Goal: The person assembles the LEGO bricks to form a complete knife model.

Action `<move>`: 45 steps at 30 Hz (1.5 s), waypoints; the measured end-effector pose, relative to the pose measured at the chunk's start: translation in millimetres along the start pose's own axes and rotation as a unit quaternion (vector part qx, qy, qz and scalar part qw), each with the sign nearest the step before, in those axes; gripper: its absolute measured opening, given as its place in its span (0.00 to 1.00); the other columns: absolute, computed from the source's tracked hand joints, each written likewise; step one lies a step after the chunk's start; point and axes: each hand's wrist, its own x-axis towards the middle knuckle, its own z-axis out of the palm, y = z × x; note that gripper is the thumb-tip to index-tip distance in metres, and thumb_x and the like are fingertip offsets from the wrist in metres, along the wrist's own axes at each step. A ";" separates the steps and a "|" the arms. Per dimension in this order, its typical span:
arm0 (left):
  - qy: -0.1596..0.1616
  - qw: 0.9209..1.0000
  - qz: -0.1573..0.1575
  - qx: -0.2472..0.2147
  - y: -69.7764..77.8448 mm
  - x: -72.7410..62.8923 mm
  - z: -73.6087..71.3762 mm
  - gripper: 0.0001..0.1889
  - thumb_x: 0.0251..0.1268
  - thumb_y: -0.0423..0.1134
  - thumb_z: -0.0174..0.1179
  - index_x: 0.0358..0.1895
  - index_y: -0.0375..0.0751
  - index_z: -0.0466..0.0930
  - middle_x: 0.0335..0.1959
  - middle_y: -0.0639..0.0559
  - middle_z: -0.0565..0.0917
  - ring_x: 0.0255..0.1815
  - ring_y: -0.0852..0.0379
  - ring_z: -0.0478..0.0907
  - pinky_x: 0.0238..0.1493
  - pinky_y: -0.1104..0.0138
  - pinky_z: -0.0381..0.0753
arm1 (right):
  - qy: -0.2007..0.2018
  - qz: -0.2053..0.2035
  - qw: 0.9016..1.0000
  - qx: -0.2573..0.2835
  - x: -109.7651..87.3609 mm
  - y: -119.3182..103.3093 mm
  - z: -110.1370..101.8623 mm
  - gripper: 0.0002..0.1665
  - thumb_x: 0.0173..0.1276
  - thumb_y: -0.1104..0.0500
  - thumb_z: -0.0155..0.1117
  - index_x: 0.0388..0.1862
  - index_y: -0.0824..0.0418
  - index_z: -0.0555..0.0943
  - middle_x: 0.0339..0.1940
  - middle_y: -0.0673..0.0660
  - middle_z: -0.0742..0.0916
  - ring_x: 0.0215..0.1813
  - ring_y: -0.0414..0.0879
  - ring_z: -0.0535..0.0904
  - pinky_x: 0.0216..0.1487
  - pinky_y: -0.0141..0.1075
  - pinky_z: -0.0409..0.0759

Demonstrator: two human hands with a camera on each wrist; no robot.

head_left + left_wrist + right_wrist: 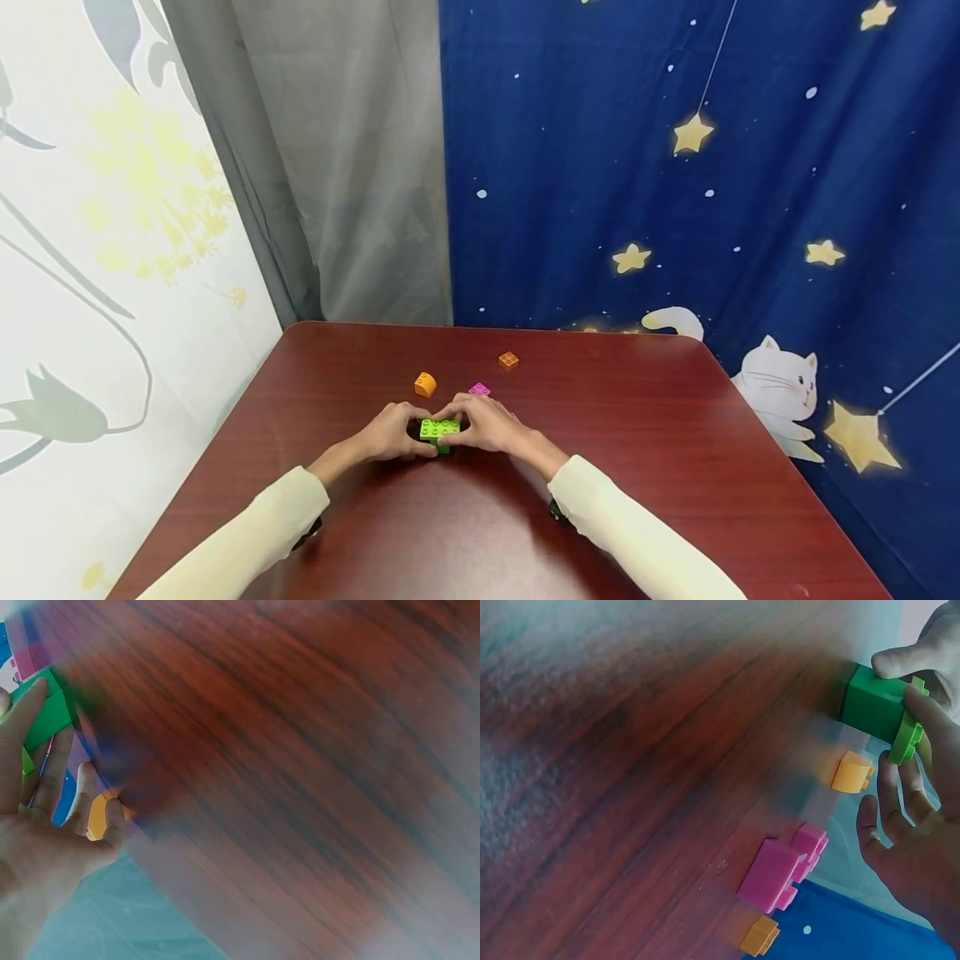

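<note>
A light green studded brick (440, 429) lies on top of a dark green block (874, 705), near the middle of the table. My left hand (393, 431) grips the green pair from the left, its thumb against the dark green block. From the other side my right hand (487, 423) pinches the light green brick between thumb and index finger, the remaining fingers spread. Just beyond the hands are a yellow-orange curved brick (425, 384) and a pink brick (479, 389), which the right hand partly hides in the head view.
Farther back on the dark red table (637, 467) sits a small orange square brick (508, 361). A second, smaller pink piece (810, 844) shows beside the larger pink one. Grey and blue star-patterned curtains (570, 167) hang behind the table; a pale patterned cloth (112, 250) is at left.
</note>
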 end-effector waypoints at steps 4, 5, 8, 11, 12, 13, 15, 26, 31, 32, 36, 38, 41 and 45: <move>-0.002 1.000 0.004 -0.007 -1.1 -2.9 -2.7 0.19 0.56 0.50 0.80 0.48 0.50 0.88 0.38 0.64 0.87 0.38 0.60 0.81 0.44 0.65 0.81 | 0.008 -0.006 1.000 0.002 -0.1 1.0 2.8 0.23 0.65 0.44 0.78 0.58 0.45 0.88 0.43 0.42 0.85 0.45 0.40 0.83 0.42 0.27 0.76; -0.001 1.000 0.006 -0.012 -1.7 -3.8 -3.6 0.20 0.57 0.51 0.79 0.49 0.49 0.88 0.40 0.63 0.87 0.40 0.60 0.81 0.45 0.63 0.83 | 0.011 -0.008 1.000 0.004 -0.1 1.5 3.6 0.23 0.64 0.44 0.78 0.58 0.45 0.88 0.42 0.42 0.85 0.45 0.41 0.83 0.42 0.27 0.76; 0.002 0.999 0.005 -0.037 -3.9 -6.7 -6.3 0.22 0.59 0.52 0.77 0.54 0.47 0.87 0.46 0.58 0.88 0.45 0.57 0.83 0.49 0.58 0.84 | 0.019 -0.014 1.000 0.007 -0.3 2.5 4.8 0.23 0.64 0.45 0.79 0.57 0.45 0.89 0.41 0.42 0.87 0.43 0.43 0.83 0.40 0.27 0.76; 0.012 0.998 0.006 -0.057 -4.7 -8.6 -8.8 0.22 0.61 0.50 0.77 0.56 0.45 0.87 0.48 0.54 0.89 0.48 0.53 0.85 0.50 0.54 0.85 | 0.029 -0.014 0.999 0.017 -0.1 3.3 4.8 0.23 0.63 0.46 0.80 0.56 0.47 0.88 0.42 0.42 0.89 0.42 0.38 0.83 0.40 0.27 0.77; 0.015 0.998 0.005 -0.060 -4.6 -8.9 -9.1 0.22 0.61 0.49 0.77 0.55 0.45 0.87 0.48 0.54 0.89 0.48 0.53 0.85 0.51 0.54 0.85 | 0.031 -0.013 0.999 0.022 -0.1 3.3 4.8 0.23 0.62 0.47 0.81 0.55 0.48 0.87 0.43 0.43 0.90 0.42 0.36 0.83 0.41 0.27 0.78; 0.017 0.998 0.004 -0.062 -4.2 -9.1 -9.4 0.21 0.61 0.49 0.77 0.55 0.46 0.87 0.48 0.54 0.89 0.48 0.53 0.85 0.51 0.54 0.85 | 0.033 -0.011 0.999 0.027 -0.1 3.3 4.8 0.24 0.61 0.48 0.82 0.55 0.48 0.86 0.43 0.43 0.91 0.42 0.34 0.83 0.43 0.28 0.78; 0.023 0.998 0.010 -0.062 -2.9 -9.3 -9.0 0.20 0.61 0.49 0.77 0.54 0.46 0.88 0.47 0.54 0.89 0.48 0.53 0.85 0.51 0.53 0.85 | 0.037 -0.002 0.999 0.038 -0.3 3.4 5.0 0.27 0.59 0.48 0.83 0.55 0.49 0.83 0.42 0.44 0.92 0.43 0.32 0.84 0.46 0.29 0.80; 0.041 0.997 0.012 -0.063 6.4 -5.4 -6.4 0.18 0.58 0.51 0.78 0.51 0.55 0.89 0.45 0.64 0.89 0.46 0.63 0.83 0.51 0.54 0.85 | 0.059 0.021 0.996 0.056 0.0 3.7 6.3 0.39 0.54 0.49 0.87 0.62 0.51 0.76 0.38 0.44 0.92 0.46 0.36 0.86 0.53 0.36 0.79; 0.050 0.997 0.009 -0.060 6.3 -5.1 -5.5 0.16 0.57 0.50 0.79 0.48 0.55 0.91 0.44 0.64 0.89 0.45 0.63 0.83 0.50 0.54 0.85 | 0.064 0.028 0.996 0.059 -1.6 3.4 7.6 0.39 0.54 0.47 0.87 0.62 0.50 0.77 0.38 0.42 0.92 0.46 0.35 0.84 0.54 0.37 0.77; 0.050 0.997 0.009 -0.060 5.9 -4.9 -5.3 0.16 0.57 0.50 0.79 0.47 0.56 0.91 0.43 0.64 0.89 0.45 0.63 0.83 0.49 0.54 0.85 | 0.064 0.030 0.996 0.063 -2.0 3.2 7.7 0.39 0.54 0.47 0.87 0.62 0.50 0.77 0.39 0.42 0.92 0.46 0.35 0.84 0.54 0.37 0.77; 0.044 0.997 0.009 -0.065 5.8 -3.1 -5.6 0.15 0.57 0.49 0.79 0.47 0.55 0.91 0.44 0.63 0.90 0.45 0.64 0.84 0.49 0.56 0.86 | 0.063 0.034 0.994 0.082 -3.6 3.5 9.0 0.38 0.55 0.49 0.86 0.62 0.52 0.78 0.40 0.43 0.92 0.46 0.35 0.85 0.52 0.35 0.78; 0.039 0.997 0.012 -0.072 6.6 -2.4 -6.2 0.15 0.57 0.48 0.79 0.47 0.54 0.91 0.45 0.61 0.90 0.46 0.63 0.85 0.49 0.57 0.86 | 0.061 0.033 0.994 0.089 -4.6 3.8 9.4 0.38 0.56 0.50 0.86 0.63 0.53 0.78 0.41 0.44 0.92 0.46 0.35 0.86 0.51 0.35 0.79; 0.031 0.997 0.017 -0.076 7.6 -1.7 -6.6 0.15 0.57 0.48 0.79 0.47 0.52 0.91 0.45 0.59 0.90 0.47 0.61 0.86 0.48 0.56 0.86 | 0.060 0.025 0.993 0.096 -5.6 4.3 9.4 0.38 0.56 0.51 0.86 0.63 0.55 0.79 0.42 0.46 0.92 0.46 0.36 0.86 0.52 0.36 0.81; 0.027 0.997 0.017 -0.077 7.5 -1.0 -7.6 0.16 0.57 0.47 0.79 0.47 0.51 0.90 0.46 0.57 0.90 0.48 0.58 0.86 0.48 0.56 0.86 | 0.054 0.010 0.992 0.110 -5.8 5.3 7.8 0.38 0.56 0.54 0.86 0.64 0.58 0.78 0.44 0.50 0.92 0.46 0.38 0.88 0.54 0.41 0.83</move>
